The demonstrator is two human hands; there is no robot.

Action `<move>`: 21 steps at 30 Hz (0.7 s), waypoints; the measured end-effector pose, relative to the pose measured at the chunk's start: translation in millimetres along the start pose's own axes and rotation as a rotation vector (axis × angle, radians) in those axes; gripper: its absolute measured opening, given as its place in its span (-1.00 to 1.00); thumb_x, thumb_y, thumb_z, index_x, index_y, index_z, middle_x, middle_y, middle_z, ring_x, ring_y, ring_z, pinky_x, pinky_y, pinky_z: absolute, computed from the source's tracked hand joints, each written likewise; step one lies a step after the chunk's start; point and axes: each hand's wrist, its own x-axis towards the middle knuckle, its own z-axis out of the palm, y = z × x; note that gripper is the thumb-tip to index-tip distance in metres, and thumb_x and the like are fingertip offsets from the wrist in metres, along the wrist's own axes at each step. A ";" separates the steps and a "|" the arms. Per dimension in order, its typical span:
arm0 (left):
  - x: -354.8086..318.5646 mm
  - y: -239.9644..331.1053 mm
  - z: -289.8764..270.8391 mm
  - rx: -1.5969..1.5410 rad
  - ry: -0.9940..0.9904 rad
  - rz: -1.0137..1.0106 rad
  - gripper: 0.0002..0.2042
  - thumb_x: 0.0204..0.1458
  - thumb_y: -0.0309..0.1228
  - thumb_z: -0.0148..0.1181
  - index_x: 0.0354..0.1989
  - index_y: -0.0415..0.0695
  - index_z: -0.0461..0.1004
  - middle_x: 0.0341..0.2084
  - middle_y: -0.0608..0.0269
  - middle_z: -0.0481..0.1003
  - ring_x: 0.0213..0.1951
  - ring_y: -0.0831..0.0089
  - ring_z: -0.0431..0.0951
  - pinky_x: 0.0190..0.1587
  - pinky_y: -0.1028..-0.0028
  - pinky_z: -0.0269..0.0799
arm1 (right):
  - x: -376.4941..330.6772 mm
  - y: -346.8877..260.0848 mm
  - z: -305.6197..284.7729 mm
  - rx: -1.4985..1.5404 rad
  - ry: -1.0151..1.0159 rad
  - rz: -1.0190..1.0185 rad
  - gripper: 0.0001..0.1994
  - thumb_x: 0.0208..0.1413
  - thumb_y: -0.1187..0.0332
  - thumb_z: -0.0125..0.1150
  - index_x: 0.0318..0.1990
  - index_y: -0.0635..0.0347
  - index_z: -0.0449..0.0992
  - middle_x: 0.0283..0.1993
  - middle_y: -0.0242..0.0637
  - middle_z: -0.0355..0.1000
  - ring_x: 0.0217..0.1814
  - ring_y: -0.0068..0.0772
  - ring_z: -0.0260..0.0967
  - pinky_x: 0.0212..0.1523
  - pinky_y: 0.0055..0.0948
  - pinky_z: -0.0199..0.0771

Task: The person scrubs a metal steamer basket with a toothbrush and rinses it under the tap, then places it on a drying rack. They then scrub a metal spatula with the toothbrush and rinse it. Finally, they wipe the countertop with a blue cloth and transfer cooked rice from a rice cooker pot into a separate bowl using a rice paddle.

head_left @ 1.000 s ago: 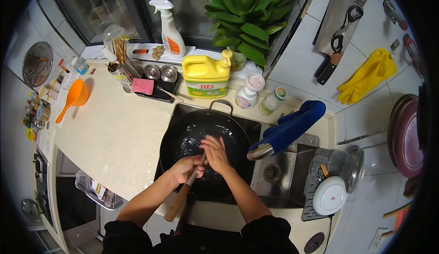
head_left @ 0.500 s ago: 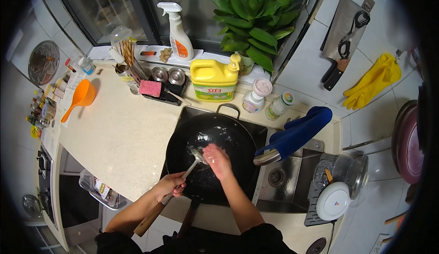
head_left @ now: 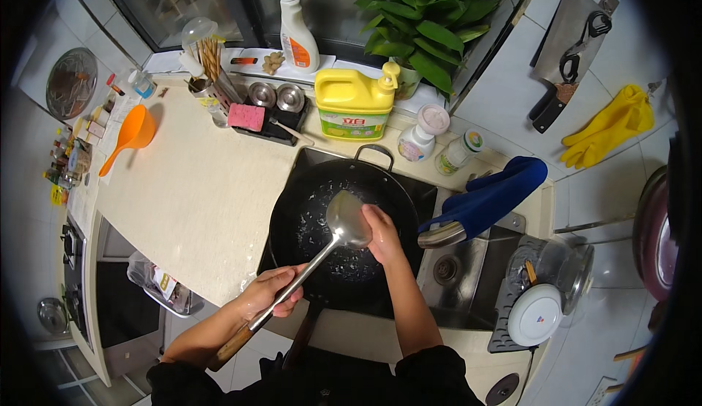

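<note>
My left hand (head_left: 274,293) is closed round the metal shaft of a wok spatula (head_left: 347,221), whose wooden handle end points back along my left forearm. The broad steel blade is raised over a black wok (head_left: 398,194). At the blade's right edge, my right hand (head_left: 382,236) grips it with the thumb on the upper face; its other fingers are largely hidden beneath. Water with light reflections or bubbles lies in the wok, which sits over the left sink basin, its loop handle at the far side and its long handle toward me.
Behind the wok stand a yellow detergent jug (head_left: 353,106), a white pump bottle (head_left: 418,134) and a pink sponge (head_left: 246,117). A blue cloth (head_left: 493,194) hangs over the faucet at right. A white plate (head_left: 534,315) leans by the right basin. An orange ladle (head_left: 133,132) lies far left.
The spatula has come up out of the wok's bottom, its blade now facing upward. My right hand has moved right and now grips the blade's edge. The whole view has shifted slightly.
</note>
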 end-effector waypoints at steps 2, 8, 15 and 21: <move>-1.7 0.9 1.5 0.031 0.016 -0.013 -0.63 0.21 -0.31 -0.31 0.15 -0.16 0.11 -0.62 0.17 0.32 -0.79 0.55 0.14 -0.74 0.61 0.05 | -2.8 -3.8 0.4 0.090 -0.011 -0.029 -0.84 0.15 0.33 0.01 -0.24 0.22 0.41 -0.33 -0.42 0.40 -0.31 -0.63 0.34 -0.28 -0.61 0.36; 2.7 4.3 23.5 0.138 0.029 0.080 -0.73 0.20 -0.31 -0.21 0.00 -0.15 0.23 -0.69 0.26 0.27 -0.75 0.60 0.10 -0.68 0.62 0.04 | -22.3 -10.5 19.2 -0.026 -0.049 -0.002 -0.85 0.13 0.30 0.05 -0.29 0.18 0.43 -0.44 -0.54 0.32 -0.44 -0.75 0.22 -0.42 -0.72 0.24; 35.3 -15.7 5.2 0.068 -0.044 0.140 -0.83 0.16 -0.34 -0.09 -0.45 -0.11 0.26 -0.82 0.43 0.05 -0.75 0.65 -0.01 -0.67 0.62 -0.04 | -2.7 40.7 7.7 -0.510 0.217 -0.201 -0.83 0.15 0.34 -0.04 -0.36 0.23 0.43 -0.54 -0.44 0.32 -0.47 -0.58 0.28 -0.41 -0.59 0.28; 46.5 -15.5 -7.9 0.119 -0.028 0.213 -0.97 0.12 -0.50 -0.08 -0.33 -0.17 0.25 -0.67 0.38 0.17 -0.66 0.62 0.09 -0.60 0.62 0.06 | 49.8 105.5 -91.0 -0.199 0.530 -0.071 -0.81 0.14 0.30 -0.03 -0.37 0.22 0.44 -0.29 -0.18 0.44 -0.31 -0.35 0.38 -0.36 -0.35 0.35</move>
